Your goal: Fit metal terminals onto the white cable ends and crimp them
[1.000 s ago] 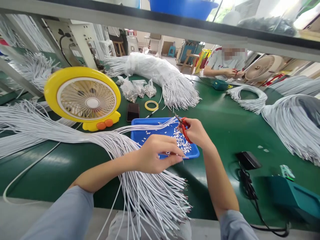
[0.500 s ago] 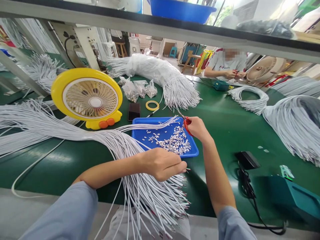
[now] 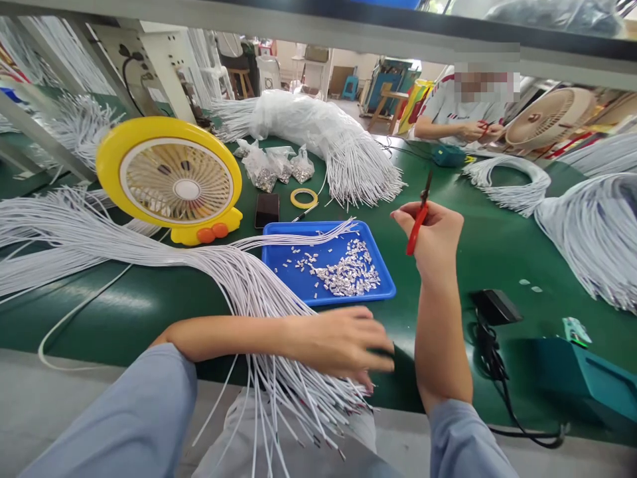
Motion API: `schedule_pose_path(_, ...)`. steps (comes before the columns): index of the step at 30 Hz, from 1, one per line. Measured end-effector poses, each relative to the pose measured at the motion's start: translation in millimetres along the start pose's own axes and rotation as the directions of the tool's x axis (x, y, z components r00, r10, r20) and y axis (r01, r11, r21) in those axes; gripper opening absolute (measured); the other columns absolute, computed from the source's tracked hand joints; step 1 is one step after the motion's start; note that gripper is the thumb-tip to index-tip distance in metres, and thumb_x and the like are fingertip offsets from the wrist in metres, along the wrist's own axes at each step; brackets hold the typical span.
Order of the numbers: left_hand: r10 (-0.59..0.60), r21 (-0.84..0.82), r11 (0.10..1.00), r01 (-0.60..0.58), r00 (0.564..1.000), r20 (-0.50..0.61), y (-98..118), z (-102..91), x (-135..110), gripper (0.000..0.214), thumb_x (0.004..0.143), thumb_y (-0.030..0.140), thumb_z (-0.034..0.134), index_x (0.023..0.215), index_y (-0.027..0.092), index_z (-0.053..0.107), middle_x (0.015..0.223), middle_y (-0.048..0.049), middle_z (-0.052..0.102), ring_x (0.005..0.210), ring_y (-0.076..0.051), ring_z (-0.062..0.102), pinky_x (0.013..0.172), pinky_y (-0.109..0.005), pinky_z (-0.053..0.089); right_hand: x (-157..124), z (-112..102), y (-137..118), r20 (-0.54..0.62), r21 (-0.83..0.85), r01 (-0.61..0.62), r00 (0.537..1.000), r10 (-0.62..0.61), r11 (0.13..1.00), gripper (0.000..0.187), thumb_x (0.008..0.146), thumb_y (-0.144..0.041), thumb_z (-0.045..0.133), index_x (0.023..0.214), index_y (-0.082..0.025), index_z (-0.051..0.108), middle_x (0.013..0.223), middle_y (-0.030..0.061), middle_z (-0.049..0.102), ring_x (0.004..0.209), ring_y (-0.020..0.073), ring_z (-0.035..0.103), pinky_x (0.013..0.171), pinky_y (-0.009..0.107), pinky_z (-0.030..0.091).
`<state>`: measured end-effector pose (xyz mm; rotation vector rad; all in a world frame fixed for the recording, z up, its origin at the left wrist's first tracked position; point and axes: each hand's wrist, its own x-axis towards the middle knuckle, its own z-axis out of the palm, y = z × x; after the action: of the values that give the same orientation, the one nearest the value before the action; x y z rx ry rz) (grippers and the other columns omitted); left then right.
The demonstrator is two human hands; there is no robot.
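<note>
My right hand (image 3: 438, 232) is raised to the right of the blue tray, closed around red-handled scissors (image 3: 417, 229) whose dark blades point up. My left hand (image 3: 348, 342) reaches across the bundle of white cables (image 3: 269, 312), its fingers spread and slightly blurred over the cable ends. I see nothing held in it. Behind it lies the shallow blue tray (image 3: 286, 285) with many small silvery metal pieces (image 3: 348, 272) inside. A few cables (image 3: 298, 240) lie with their ends over the tray's far side.
A yellow fan (image 3: 169, 182) stands at the left, near a phone (image 3: 267, 210) and a tape roll (image 3: 303, 198). Small bags (image 3: 261, 169) and a wrapped cable bundle (image 3: 318, 126) lie behind. A black adapter (image 3: 496, 307) and teal box (image 3: 582, 378) sit right; a co-worker (image 3: 462, 109) is across.
My right hand has moved right and up with the scissors, away from the tray. My left hand has gone from closed on a cable end to spread fingers, slightly lower and further right.
</note>
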<state>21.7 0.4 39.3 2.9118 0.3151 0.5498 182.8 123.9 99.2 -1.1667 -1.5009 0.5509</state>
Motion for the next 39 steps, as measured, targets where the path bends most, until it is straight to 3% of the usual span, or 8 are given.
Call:
schedule_pose_path(1,-0.126,0.037,0.991,0.126,0.992,-0.001,-11,-10.1,-3,0.017,0.091,0.031,0.054,0.103,0.025,0.064,0.120,-0.0061,0.063,0.112,-0.021,0.057,0.100,-0.033,0.042,-1,0,-2,-0.015,0.010,0.012,1.000,-0.012,1.000,0.009,0.066,-0.024,0.073,0.068,-0.019,0.066,0.061,0.0000,0.061,0.054,0.0132,0.052,0.053,0.030,0.041)
schedule_pose_path(2,-0.404,0.111,0.910,0.399,0.915,0.022,-25,-20.4,-7,0.018,0.093,0.028,0.050,0.102,0.026,0.066,0.117,-0.0029,0.064,0.109,-0.018,0.058,0.099,-0.029,0.042,-3,-1,-5,-0.036,0.023,0.029,0.999,-0.028,0.999,0.008,0.067,-0.024,0.072,0.067,-0.019,0.066,0.060,-0.0003,0.060,0.053,0.0128,0.050,0.053,0.030,0.040)
schedule_pose_path(5,-0.727,0.227,0.662,0.714,0.686,-0.034,-81,-43.4,-30,0.032,0.094,0.017,0.037,0.091,0.010,0.068,0.097,-0.0147,0.066,0.095,-0.025,0.062,0.080,-0.034,0.047,-8,-3,-13,-0.093,0.077,0.090,0.992,-0.083,0.993,0.006,0.069,-0.022,0.072,0.067,-0.021,0.066,0.059,-0.0004,0.059,0.052,0.0123,0.048,0.052,0.030,0.039)
schedule_pose_path(11,-0.923,0.322,0.378,0.868,0.380,0.060,-155,-42.4,-79,0.015,0.080,0.017,0.062,0.090,0.010,0.069,0.097,-0.0150,0.069,0.098,-0.026,0.063,0.086,-0.033,0.046,-16,-6,-23,-0.094,0.115,0.139,0.987,-0.129,0.984,0.006,0.071,-0.022,0.071,0.068,-0.022,0.066,0.064,0.0006,0.063,0.055,0.0140,0.052,0.054,0.032,0.042)
schedule_pose_path(16,-0.943,0.346,0.331,0.878,0.295,0.155,-164,-32.9,-90,0.028,0.091,0.035,0.058,0.104,0.011,0.063,0.106,-0.0085,0.065,0.099,-0.020,0.062,0.090,-0.042,0.051,-18,-4,-23,-0.098,0.124,0.151,0.985,-0.139,0.981,0.006,0.072,-0.022,0.071,0.069,-0.023,0.066,0.064,0.0017,0.064,0.057,0.0161,0.055,0.056,0.034,0.044)
schedule_pose_path(26,-0.918,0.137,0.396,0.908,0.389,0.072,-160,-45.8,-84,0.019,0.081,0.025,0.056,0.075,0.009,0.065,0.085,-0.0148,0.069,0.084,-0.027,0.067,0.079,-0.035,0.050,-21,-2,-27,-0.227,0.225,0.233,0.957,-0.182,0.946,0.008,0.075,-0.022,0.070,0.068,-0.024,0.066,0.064,-0.0014,0.062,0.061,0.0161,0.059,0.058,0.031,0.043)
schedule_pose_path(34,-0.740,-0.528,0.568,0.631,0.672,0.007,-100,-68.3,-45,0.031,0.093,0.036,0.047,0.080,0.012,0.063,0.060,0.0016,0.056,0.042,-0.003,0.045,0.048,-0.016,0.040,-16,-1,-25,-0.347,0.313,0.229,0.931,-0.113,0.922,0.010,0.076,-0.020,0.064,0.066,-0.020,0.062,0.067,-0.0001,0.060,0.053,0.0116,0.048,0.054,0.030,0.039)
schedule_pose_path(39,-0.506,-0.681,0.631,0.371,0.863,0.001,-37,-66.4,-23,0.027,0.092,0.031,0.054,0.076,0.012,0.066,0.062,-0.0009,0.061,0.053,-0.006,0.052,0.052,-0.017,0.042,-18,3,-29,-0.292,0.389,0.183,0.954,-0.068,0.903,0.011,0.074,-0.014,0.064,0.064,-0.019,0.063,0.065,-0.0003,0.061,0.050,0.0095,0.044,0.050,0.028,0.032)
